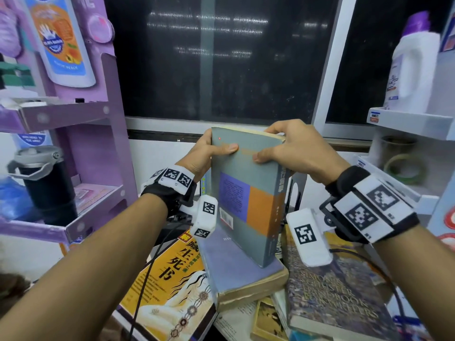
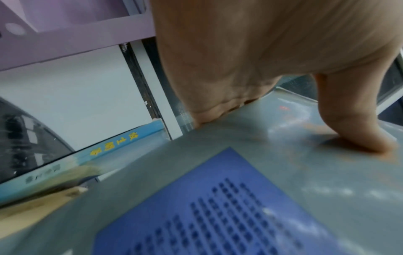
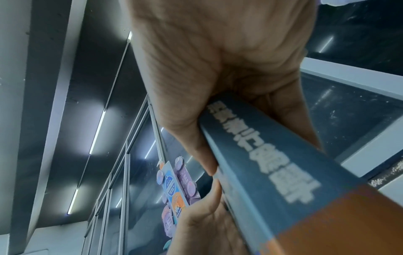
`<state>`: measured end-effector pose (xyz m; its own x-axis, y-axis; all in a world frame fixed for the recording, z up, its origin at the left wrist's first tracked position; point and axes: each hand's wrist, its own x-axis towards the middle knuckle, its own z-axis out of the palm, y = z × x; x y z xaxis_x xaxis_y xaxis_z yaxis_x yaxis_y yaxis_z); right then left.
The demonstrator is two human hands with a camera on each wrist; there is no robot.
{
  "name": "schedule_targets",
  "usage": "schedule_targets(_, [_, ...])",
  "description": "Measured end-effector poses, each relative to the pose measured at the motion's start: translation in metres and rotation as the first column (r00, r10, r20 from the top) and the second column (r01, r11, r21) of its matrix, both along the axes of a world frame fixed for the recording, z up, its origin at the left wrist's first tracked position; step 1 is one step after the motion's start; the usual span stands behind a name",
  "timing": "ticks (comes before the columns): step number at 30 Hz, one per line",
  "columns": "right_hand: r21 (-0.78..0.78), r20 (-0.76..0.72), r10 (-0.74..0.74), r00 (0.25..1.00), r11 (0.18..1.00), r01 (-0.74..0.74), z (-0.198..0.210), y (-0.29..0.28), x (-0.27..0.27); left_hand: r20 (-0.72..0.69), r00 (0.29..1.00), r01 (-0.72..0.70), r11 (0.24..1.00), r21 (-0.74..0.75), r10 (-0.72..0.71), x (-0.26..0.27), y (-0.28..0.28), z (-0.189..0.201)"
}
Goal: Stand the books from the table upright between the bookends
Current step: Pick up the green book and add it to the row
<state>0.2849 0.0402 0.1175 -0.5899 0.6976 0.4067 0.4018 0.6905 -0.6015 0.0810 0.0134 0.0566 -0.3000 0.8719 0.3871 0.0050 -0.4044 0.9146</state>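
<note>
A grey book (image 1: 246, 200) with a purple and an orange block on its cover stands upright, its lower corner over a flat grey-blue book (image 1: 236, 269). My left hand (image 1: 209, 153) grips its top left edge, thumb on the cover (image 2: 357, 131). My right hand (image 1: 290, 146) grips its top right corner and spine (image 3: 272, 155), thumb on the cover. A black bookend (image 1: 296, 190) stands just behind the book on the right. A light blue book (image 2: 122, 143) stands upright to the left behind it.
Flat on the table lie a yellow book (image 1: 170, 274) at the left and a dark patterned book (image 1: 334, 294) at the right. A purple shelf rack (image 1: 73, 114) with a black flask (image 1: 46, 183) stands left; a white shelf (image 1: 413, 121) with a white bottle (image 1: 413, 70) stands right.
</note>
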Motion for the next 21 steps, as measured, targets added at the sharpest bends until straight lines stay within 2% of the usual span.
schedule_targets(3, [0.067, -0.024, -0.043, 0.999, 0.997, 0.045, -0.001, 0.007, -0.001, -0.074, 0.996, -0.057, 0.998, -0.031, 0.054, -0.005, 0.005, 0.002])
schedule_targets(5, [0.078, -0.037, -0.066, 0.997, 0.995, 0.069, -0.003, 0.013, -0.002, -0.065, 0.988, -0.145, 0.989, -0.021, 0.143, -0.011, 0.01, 0.001])
schedule_targets(8, [0.064, -0.051, -0.078, 0.996, 0.995, 0.081, -0.005, 0.023, -0.002, -0.115, 0.943, -0.317, 0.948, -0.019, 0.312, -0.025, 0.018, -0.007])
schedule_targets(12, [0.059, -0.041, -0.09, 0.995, 0.994, 0.092, -0.002, 0.035, -0.005, -0.256, 0.87, -0.445, 0.895, -0.035, 0.422, -0.046, 0.029, -0.026])
schedule_targets(15, [0.058, -0.022, -0.107, 0.994, 0.992, 0.108, 0.002, 0.043, -0.006, -0.379, 0.798, -0.506, 0.863, 0.003, 0.469, -0.048, 0.036, -0.033])
schedule_targets(17, [0.054, -0.014, -0.116, 0.993, 0.992, 0.117, 0.005, 0.048, -0.004, -0.41, 0.772, -0.518, 0.855, 0.04, 0.487, -0.043, 0.042, -0.034])
schedule_targets(21, [0.048, -0.011, -0.134, 0.991, 0.99, 0.134, 0.008, 0.056, 0.004, -0.428, 0.789, -0.473, 0.88, 0.035, 0.441, -0.03, 0.059, -0.036])
